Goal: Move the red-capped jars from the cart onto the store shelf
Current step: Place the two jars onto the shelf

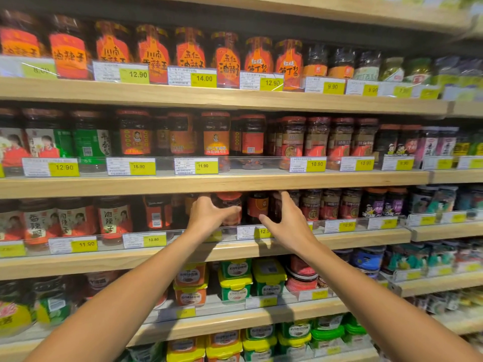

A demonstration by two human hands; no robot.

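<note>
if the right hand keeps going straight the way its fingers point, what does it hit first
Most likely the dark jar on the third shelf: the right hand already has its fingertips at it. Whether they touch is unclear.

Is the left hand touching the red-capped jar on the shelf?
Touching: the head view shows the left hand with fingers lying against the red-capped jar.

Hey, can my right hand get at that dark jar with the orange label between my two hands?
Probably yes. The right hand is open right beside the dark jar, thumb almost at its label, with nothing between them; only the low clear shelf rail crosses in front.
</note>
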